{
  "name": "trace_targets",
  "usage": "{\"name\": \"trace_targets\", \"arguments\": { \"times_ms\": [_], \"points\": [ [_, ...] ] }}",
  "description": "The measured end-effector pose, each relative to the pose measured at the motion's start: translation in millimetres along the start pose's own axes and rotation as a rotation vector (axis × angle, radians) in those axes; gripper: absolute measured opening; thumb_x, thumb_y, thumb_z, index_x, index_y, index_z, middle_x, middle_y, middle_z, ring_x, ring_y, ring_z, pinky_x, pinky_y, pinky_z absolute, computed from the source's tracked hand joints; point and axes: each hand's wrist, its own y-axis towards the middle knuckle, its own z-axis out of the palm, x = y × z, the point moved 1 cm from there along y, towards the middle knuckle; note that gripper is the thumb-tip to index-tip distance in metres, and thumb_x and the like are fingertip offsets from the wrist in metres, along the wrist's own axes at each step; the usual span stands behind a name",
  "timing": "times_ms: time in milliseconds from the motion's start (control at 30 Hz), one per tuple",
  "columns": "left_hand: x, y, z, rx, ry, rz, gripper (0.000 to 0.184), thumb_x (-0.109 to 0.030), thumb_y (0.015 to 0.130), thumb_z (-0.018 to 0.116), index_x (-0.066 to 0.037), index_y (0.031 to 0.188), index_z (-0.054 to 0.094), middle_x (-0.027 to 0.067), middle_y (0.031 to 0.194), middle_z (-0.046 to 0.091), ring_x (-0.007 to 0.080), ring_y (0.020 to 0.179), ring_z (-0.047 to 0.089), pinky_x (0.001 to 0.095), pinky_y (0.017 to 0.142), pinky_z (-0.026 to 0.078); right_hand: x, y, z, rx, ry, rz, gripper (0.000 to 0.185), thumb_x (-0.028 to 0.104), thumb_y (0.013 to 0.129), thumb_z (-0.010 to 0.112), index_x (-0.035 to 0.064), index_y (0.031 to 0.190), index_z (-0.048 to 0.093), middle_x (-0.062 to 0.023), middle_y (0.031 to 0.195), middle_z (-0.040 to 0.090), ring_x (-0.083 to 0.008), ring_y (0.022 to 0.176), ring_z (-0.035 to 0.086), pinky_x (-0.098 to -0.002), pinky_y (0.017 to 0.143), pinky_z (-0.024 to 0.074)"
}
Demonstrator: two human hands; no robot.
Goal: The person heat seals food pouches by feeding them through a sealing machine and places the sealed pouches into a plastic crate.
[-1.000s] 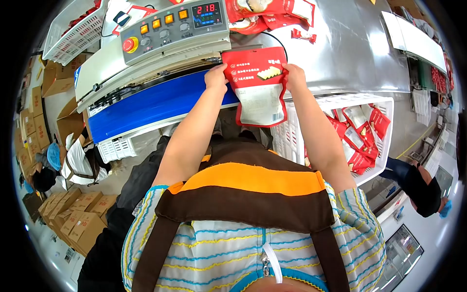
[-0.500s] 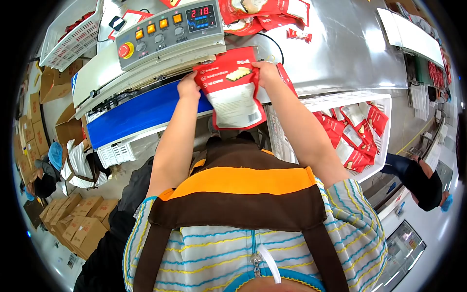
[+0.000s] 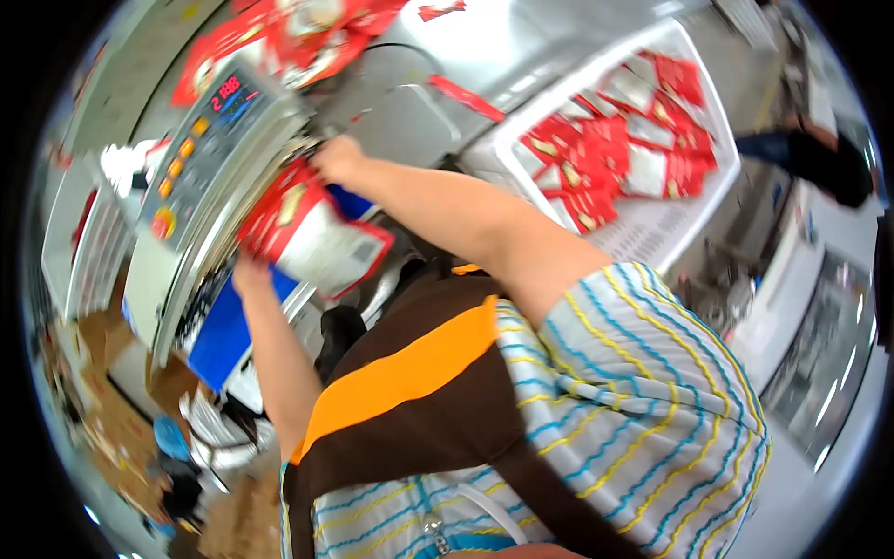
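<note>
A red and white snack pouch (image 3: pixel 321 244) hangs between my two hands, its top edge at the slot of a sealing machine (image 3: pixel 200 144) with a lit control panel. My left hand (image 3: pixel 250 274) is closed on the pouch's left edge, beside the machine's blue belt (image 3: pixel 220 337). My right hand (image 3: pixel 338 158) pinches the upper right corner, close against the machine's end. Motion blurs the fingers of both hands. Whether the pouch's top edge is inside the slot, I cannot tell.
A white crate (image 3: pixel 610 233) holding several red pouches stands to the right. More red pouches (image 3: pixel 317 37) lie behind the machine on the steel table (image 3: pixel 410 140). A white basket (image 3: pixel 93 256) is at the left. People stand at the lower left and far right.
My view has turned toward the right, so the machine appears tilted. Both hands have brought the pouch leftward up against the machine's slot.
</note>
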Motion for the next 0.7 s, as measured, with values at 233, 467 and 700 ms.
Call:
{"name": "trace_targets", "arguments": {
  "times_ms": [233, 467, 700],
  "points": [
    [0.5, -129.2, 37.8, -0.52, 0.502, 0.563, 0.028, -0.011, 0.078, 0.053, -0.001, 0.104, 0.048, 0.0127, 0.104, 0.05, 0.0237, 0.09, 0.049, 0.0356, 0.081, 0.039, -7.8, -108.5, -206.2, -0.514, 0.286, -0.372, 0.015, 0.014, 0.079, 0.049, 0.0014, 0.081, 0.056, -0.0081, 0.072, 0.059, -0.0155, 0.058, 0.058, -0.0274, 0.055, 0.0466],
    [57.4, -195.7, 132.5, -0.027, 0.937, 0.68, 0.02, -0.006, 0.081, 0.051, 0.001, 0.099, 0.049, 0.0104, 0.097, 0.051, 0.0187, 0.09, 0.048, 0.0268, 0.081, 0.037, -169.0, -166.8, -433.8, -1.04, 0.221, -0.052, 0.018, 0.016, 0.078, 0.052, 0.0012, 0.086, 0.058, -0.0075, 0.065, 0.058, -0.0146, 0.051, 0.056, -0.0264, 0.048, 0.0445],
    [93.3, -227.5, 183.2, 0.232, 0.881, 0.449, 0.013, -0.005, 0.083, 0.048, 0.0, 0.095, 0.05, 0.0079, 0.085, 0.056, 0.013, 0.08, 0.054, 0.0236, 0.075, 0.041, -268.3, -98.3, -438.9, -0.832, 0.738, 0.267, 0.06, 0.0, 0.077, 0.048, 0.0075, 0.13, 0.02, -0.0137, 0.105, 0.049, -0.0211, 0.069, 0.061, -0.0277, 0.05, 0.0468]
  ]
}}
